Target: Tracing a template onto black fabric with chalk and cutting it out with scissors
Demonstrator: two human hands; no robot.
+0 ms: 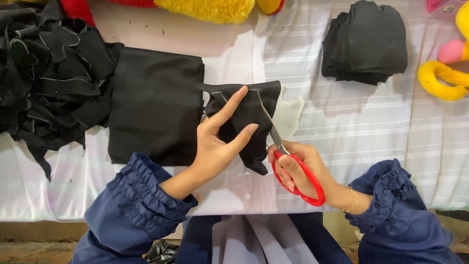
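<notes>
1. A person in ruffled blue sleeves cuts a piece of black fabric (244,117) with red-handled scissors (293,168) over a counter (361,132) draped in white striped cloth.
2. The fabric sits just left of the frame's centre, raised a little off the counter, with a pale template (289,113) showing behind its edge at 3 o'clock.
3. The left hand (217,146) pinches the fabric: thumb and one finger close on its lower part, while the forefinger stretches up across it toward 1 o'clock.
4. The right hand (298,168) is closed around the scissors, fingers threaded through the red loops; the blades run up toward 11 o'clock into the fabric and look nearly shut.
5. Done well, this cut likely calls for keeping the fabric taut, following the template's outline closely, and turning the piece rather than the scissors, with the left fingers kept away from the blades.
6. A folded black cloth (156,105) lies at 9 o'clock of the work, beside a heap of black offcuts (49,78) at the far left.
7. A stack of cut black pieces (366,41) rests at 1 o'clock, with yellow plush toys (439,78) at the right edge.
</notes>
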